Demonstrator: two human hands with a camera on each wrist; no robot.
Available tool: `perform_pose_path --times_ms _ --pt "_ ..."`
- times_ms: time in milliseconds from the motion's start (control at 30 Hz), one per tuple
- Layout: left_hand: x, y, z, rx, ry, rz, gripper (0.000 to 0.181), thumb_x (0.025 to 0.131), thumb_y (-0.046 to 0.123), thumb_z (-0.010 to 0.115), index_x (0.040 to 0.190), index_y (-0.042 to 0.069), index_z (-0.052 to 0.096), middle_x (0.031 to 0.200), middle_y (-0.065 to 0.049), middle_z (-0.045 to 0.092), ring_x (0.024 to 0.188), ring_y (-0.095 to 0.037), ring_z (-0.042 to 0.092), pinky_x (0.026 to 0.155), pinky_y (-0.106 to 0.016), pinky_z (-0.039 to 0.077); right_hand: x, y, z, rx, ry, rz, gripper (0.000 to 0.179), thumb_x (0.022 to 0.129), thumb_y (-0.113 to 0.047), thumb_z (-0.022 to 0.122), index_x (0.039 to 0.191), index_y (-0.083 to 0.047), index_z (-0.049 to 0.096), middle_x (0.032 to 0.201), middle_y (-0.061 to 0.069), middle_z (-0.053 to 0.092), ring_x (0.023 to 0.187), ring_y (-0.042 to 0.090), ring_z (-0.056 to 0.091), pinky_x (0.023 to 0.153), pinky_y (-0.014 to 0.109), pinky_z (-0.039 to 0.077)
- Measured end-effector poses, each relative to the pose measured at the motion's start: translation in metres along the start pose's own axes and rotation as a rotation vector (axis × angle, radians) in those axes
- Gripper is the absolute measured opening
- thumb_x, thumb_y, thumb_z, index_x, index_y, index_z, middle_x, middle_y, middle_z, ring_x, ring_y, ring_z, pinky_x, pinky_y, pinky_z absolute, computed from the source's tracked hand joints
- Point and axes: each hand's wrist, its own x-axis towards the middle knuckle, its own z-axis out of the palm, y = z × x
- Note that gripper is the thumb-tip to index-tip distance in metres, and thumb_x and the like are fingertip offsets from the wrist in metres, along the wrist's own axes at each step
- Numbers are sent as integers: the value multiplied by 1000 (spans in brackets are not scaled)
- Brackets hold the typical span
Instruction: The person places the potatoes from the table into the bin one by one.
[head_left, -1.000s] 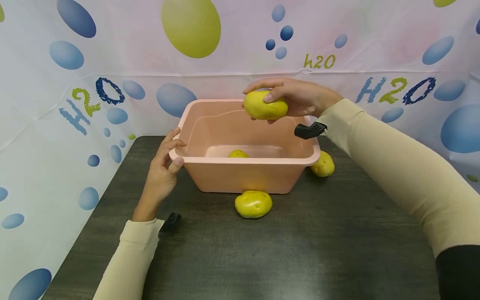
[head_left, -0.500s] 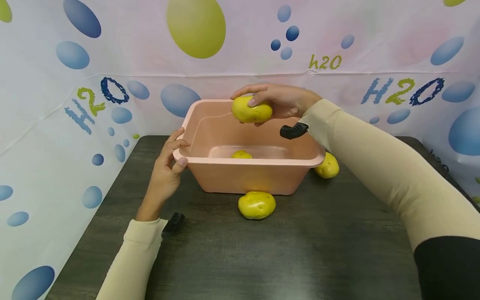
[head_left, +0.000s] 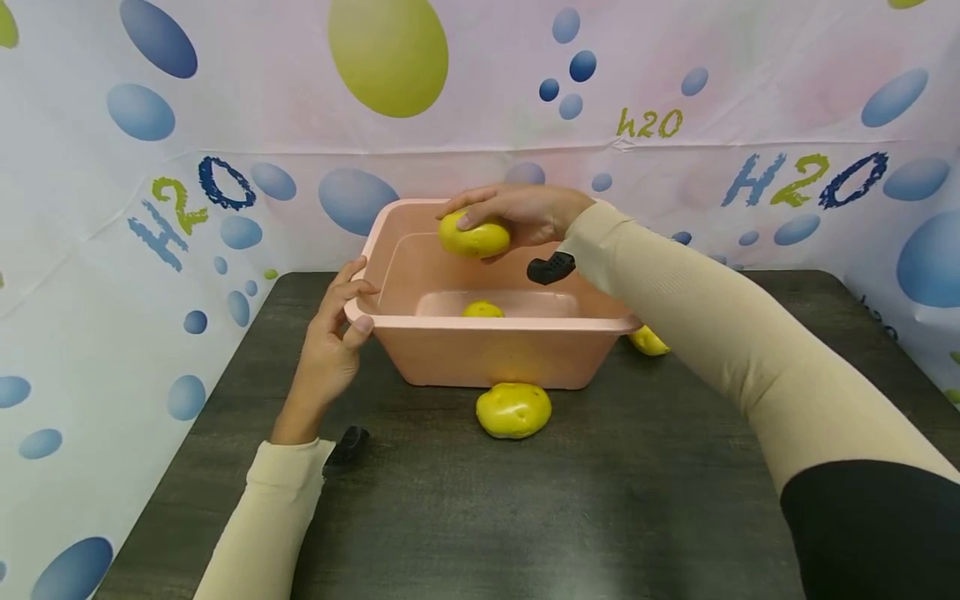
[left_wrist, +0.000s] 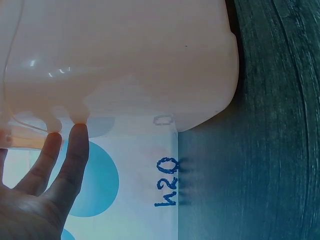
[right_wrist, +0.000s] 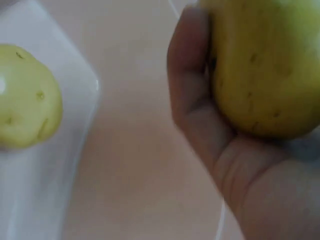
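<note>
Yellow potato (head_left: 474,237) in R grip (head_left: 527,212); L grip (head_left: 331,342) on tub (head_left: 465,356).

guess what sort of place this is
Probably a small indoor spot set up for filming, though I can't be sure: a bubble-printed H2O sheet backs a dark wood-grain table, and the person wears black wrist cameras.

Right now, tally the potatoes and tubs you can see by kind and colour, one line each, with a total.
Pink tub: 1
Yellow potatoes: 4 (one held, one inside the tub, one in front, one at its right)
Total: 5
</note>
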Motion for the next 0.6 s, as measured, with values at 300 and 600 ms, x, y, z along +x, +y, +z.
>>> perform_pose_path --times_ms 300,600 --pt "-1 -1 2 32 2 -3 65 101 57 62 133 1 57 168 1 38 155 -29 33 102 -23 42 26 6 21 -31 87 128 50 106 -23 62 154 -12 51 132 10 52 111 25 53 115 54 45" --pt "-1 2 2 61 9 -33 60 102 54 62 134 4 58 168 5 38 155 -25 33 105 -28 42 34 3 33 -6 125 192 44 104 -28 66 140 -8 52 130 11 50 116 26 55 114 48 47"
